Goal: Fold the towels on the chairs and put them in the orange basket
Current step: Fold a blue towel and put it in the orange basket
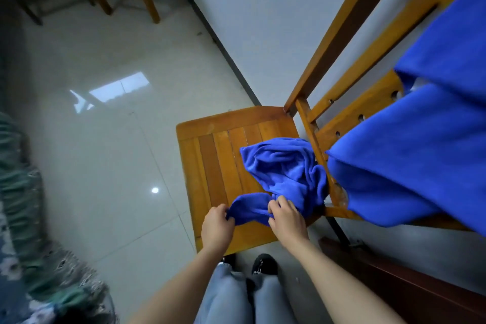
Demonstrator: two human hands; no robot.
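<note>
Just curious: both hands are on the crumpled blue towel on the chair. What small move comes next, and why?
Probably lift and spread it: the left hand and right hand pinch the near end of the towel, while the rest lies bunched on the chair seat.

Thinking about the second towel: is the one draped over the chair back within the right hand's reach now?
Probably yes: the draped towel hangs close to the right hand, just past the chair post, but its grip is on the crumpled towel, which it must release first.
</note>
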